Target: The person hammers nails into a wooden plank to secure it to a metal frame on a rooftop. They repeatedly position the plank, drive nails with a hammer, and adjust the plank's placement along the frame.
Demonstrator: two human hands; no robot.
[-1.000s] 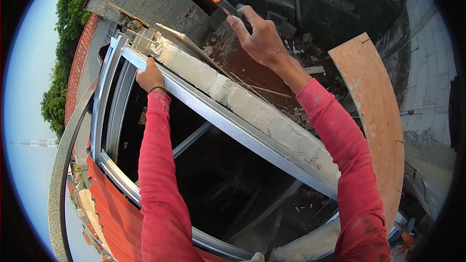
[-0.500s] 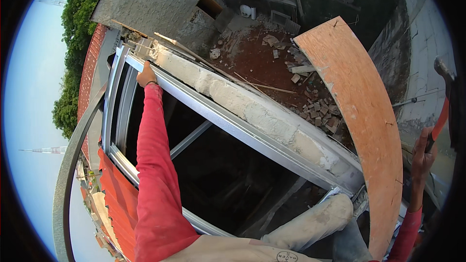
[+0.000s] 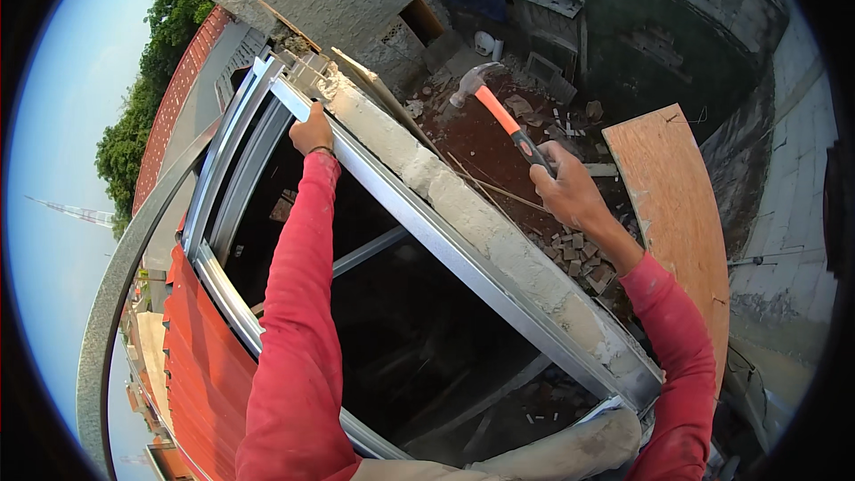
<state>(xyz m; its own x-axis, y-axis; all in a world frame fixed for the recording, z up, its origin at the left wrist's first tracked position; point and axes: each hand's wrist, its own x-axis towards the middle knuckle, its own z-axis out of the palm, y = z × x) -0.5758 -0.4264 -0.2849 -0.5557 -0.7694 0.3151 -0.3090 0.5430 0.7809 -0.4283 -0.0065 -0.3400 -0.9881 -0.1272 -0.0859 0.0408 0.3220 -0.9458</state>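
My left hand (image 3: 313,131) is wrapped round the shiny metal channel (image 3: 401,202) near its far left end, beside the rough concrete wall top (image 3: 463,210). Held up in my right hand (image 3: 563,185) is a claw hammer (image 3: 501,114) with an orange and black handle. Its metal head points to the far left, over the wall and apart from the channel. A curved-looking plywood board (image 3: 675,191) stands behind my right forearm, with several nails sticking out of it.
Below the metal frame is a dark opening (image 3: 427,330), crossed by a thin metal bar (image 3: 370,250). Red corrugated roofing (image 3: 200,361) lies at the left, beside a long bent-looking metal bar (image 3: 93,365). Beyond the wall, rubble (image 3: 579,258) covers ground far below.
My right hand has swung the hammer from the far right edge in over the wall. My left hand keeps its grip on the channel. The whole view has shifted a little.
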